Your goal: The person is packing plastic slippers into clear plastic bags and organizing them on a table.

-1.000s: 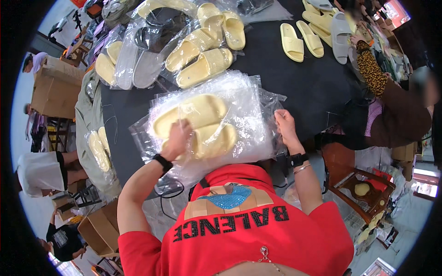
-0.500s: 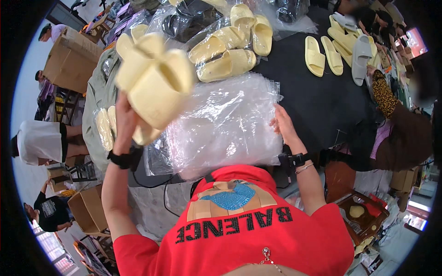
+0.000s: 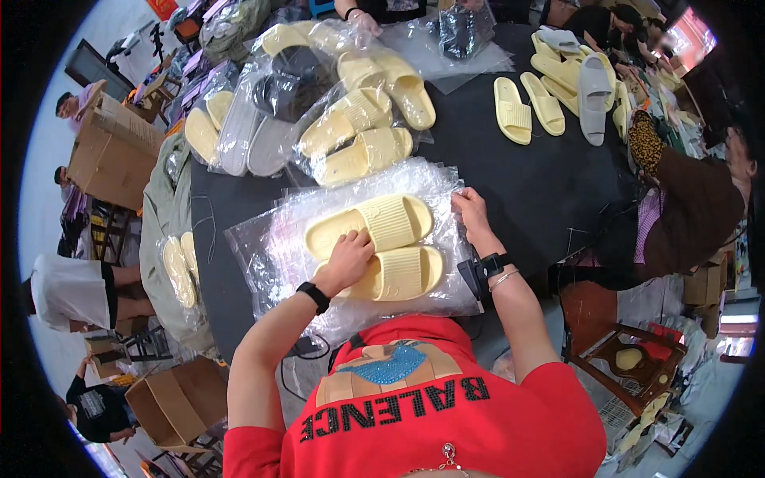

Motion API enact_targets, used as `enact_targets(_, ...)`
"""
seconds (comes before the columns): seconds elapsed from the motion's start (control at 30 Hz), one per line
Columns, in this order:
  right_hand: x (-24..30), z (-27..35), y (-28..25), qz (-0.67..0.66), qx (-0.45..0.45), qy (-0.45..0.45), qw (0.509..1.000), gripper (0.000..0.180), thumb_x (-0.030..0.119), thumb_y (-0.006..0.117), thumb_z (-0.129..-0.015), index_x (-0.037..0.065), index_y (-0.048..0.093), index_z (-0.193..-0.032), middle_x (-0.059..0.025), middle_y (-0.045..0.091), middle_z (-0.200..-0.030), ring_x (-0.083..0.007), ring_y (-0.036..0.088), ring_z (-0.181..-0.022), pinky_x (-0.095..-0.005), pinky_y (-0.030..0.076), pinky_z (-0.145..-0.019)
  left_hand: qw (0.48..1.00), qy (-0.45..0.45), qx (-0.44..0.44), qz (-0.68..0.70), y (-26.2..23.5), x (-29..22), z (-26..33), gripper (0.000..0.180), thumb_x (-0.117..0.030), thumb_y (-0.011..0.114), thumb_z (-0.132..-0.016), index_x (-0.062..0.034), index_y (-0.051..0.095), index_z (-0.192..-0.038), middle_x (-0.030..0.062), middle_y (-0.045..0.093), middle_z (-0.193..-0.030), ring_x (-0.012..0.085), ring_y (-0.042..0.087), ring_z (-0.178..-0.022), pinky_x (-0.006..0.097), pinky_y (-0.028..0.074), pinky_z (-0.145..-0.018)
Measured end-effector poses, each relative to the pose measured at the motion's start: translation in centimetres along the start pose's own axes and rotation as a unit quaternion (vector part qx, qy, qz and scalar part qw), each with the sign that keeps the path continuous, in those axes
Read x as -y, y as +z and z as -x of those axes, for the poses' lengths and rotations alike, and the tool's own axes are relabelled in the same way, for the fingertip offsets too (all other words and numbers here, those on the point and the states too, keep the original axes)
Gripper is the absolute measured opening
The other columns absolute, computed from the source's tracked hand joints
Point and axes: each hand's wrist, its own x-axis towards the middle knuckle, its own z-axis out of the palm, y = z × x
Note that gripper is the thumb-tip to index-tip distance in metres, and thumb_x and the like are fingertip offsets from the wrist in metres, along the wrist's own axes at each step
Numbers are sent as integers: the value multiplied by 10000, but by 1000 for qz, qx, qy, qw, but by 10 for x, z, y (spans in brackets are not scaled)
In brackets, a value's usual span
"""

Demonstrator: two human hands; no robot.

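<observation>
A pair of pale yellow slide slippers (image 3: 398,219) lies side by side on a stack of clear plastic bags (image 3: 271,239), ribbed straps up and open toes to the right. My left hand (image 3: 348,261) is closed over their inner edges near the heel ends, its fingertips in the gap between them. At the stack's upper right corner my right hand (image 3: 472,215) pinches the edge of a plastic bag, thumb and fingers together. The slippers rest on top of the plastic, and part of the lower one is hidden under my left hand.
Bagged yellow slippers (image 3: 358,151) and bagged grey slippers (image 3: 271,147) are heaped beyond the stack on the black table (image 3: 494,183). Loose yellow slippers (image 3: 511,111) and a grey slipper (image 3: 592,99) lie at the right, near a co-worker's patterned sleeve (image 3: 645,143). Cardboard boxes (image 3: 119,155) stand at the left.
My left hand has brought the slippers from the raised left side down onto the bag stack. My right hand has closed on the bag's edge. The view has shifted.
</observation>
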Motion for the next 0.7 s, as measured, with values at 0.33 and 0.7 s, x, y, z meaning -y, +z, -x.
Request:
enact_targets(0.33, 14, 58, -27, 414, -77, -314, 851, 453, 255, 651, -775, 49, 498, -1148, -124, 570, -1044, -281, 546, -961, -383, 422, -836, 999, -39, -13, -9, -7, 9, 23, 241, -227, 618, -730, -65, 599, -907, 105, 534, -927, 283, 508, -891, 415, 421, -729)
enact_targets(0.7, -77, 124, -30, 598, 196, -259, 733, 950, 616, 632, -651, 112, 307, -1389, -136, 162, -1477, -270, 87, -1382, -653, 30, -1025, 988, -113, -57, -90, -17, 56, 3, 172, -181, 617, -698, -97, 619, -849, 68, 543, -909, 271, 502, -889, 415, 387, -739)
